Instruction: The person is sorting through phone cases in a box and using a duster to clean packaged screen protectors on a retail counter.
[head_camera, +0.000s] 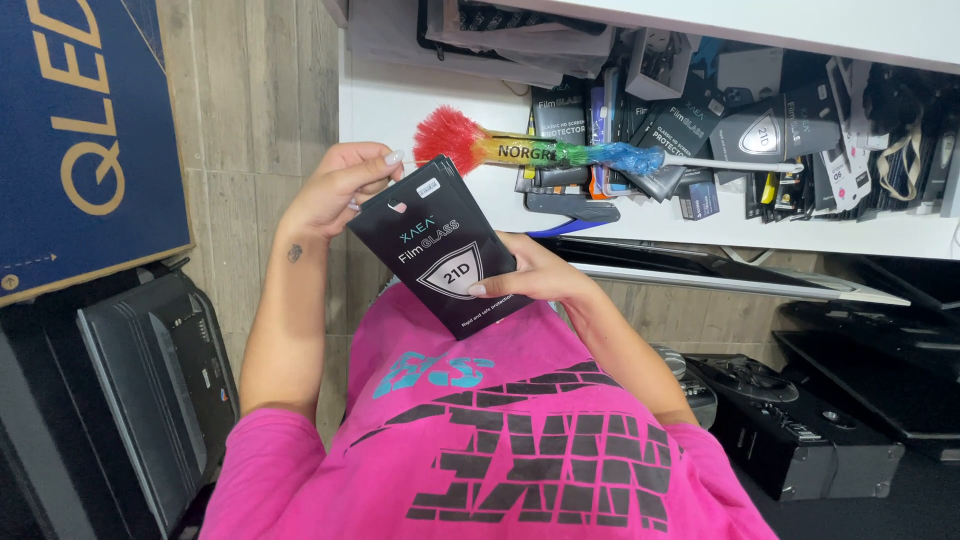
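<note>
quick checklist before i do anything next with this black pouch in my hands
1. Left hand pinches the black pouch at its top corner: ok.
2. Right hand holds its lower edge: ok.
3. Printed front faces the camera: ok.
4. Top seal intact: cannot tell.
5. Pouch clear of the rainbow duster on the shelf behind: cannot tell.

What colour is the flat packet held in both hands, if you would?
Black with white print, in the head view: packet.

Both hands grip a flat black packet (440, 255): left hand (340, 185) pinching its top corner, right hand (530, 272) supporting its lower edge, beneath a rainbow-coloured duster (540, 152).
</note>
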